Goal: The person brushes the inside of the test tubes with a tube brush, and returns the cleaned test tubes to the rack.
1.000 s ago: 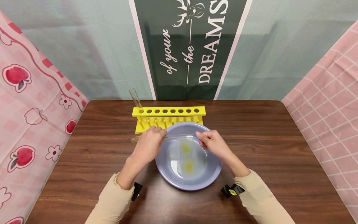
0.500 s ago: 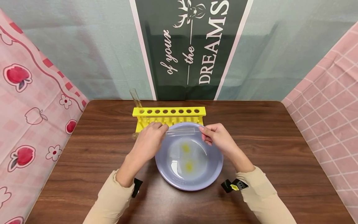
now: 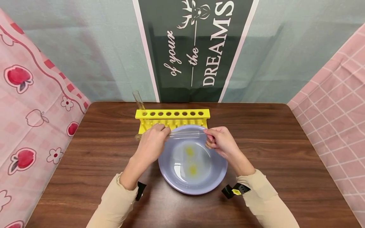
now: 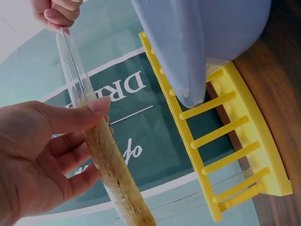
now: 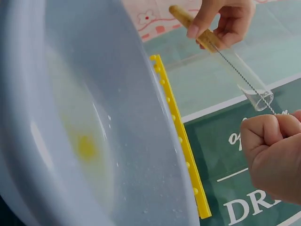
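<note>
A clear glass test tube (image 3: 185,135) lies nearly level above the far part of the lavender basin (image 3: 164,164). My left hand (image 3: 152,142) holds the tube's closed-end half, thumb on one side and fingers on the other. Inside that half sit the tan bristles of a test tube brush (image 4: 115,174). Its twisted wire (image 5: 237,70) runs out through the tube's mouth. Just outside the mouth, my right hand (image 3: 221,141) grips the wire with curled fingers. The wire's far end is hidden in that hand.
Behind the basin stands a yellow test tube rack (image 3: 172,114), with another glass test tube (image 3: 138,100) leaning in its leftmost hole. Cloudy liquid with two yellow patches (image 3: 193,170) lies in the basin. Brown wooden table (image 3: 273,142) extends on both sides.
Both hands have moved slightly away from the body, carrying the tube and brush. During the last half second, the right hand has turned a little while the left stays almost still.
</note>
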{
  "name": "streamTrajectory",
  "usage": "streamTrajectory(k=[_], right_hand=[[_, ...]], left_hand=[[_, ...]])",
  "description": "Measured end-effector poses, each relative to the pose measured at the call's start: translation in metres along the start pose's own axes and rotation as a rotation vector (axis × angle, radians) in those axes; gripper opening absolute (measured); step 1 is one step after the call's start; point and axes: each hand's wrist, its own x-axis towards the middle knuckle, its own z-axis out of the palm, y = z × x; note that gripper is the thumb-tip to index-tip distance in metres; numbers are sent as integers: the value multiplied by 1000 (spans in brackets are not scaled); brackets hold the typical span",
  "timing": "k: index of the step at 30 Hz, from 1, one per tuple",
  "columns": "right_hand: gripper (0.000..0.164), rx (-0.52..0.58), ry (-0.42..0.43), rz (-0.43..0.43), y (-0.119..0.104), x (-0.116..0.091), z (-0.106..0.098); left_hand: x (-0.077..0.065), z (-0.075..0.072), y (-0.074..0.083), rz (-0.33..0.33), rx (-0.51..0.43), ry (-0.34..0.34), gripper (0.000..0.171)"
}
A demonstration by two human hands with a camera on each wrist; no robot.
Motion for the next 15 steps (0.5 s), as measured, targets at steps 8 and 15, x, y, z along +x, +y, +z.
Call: streamTrajectory(k=[8, 15], right_hand=[[44, 136, -4, 118, 3, 4, -2], [44, 159, -41, 155, 2, 5, -7]], left_hand=[[-2, 6, -3, 66, 30, 95, 9], [-4, 10, -5, 43, -4, 90, 14]])
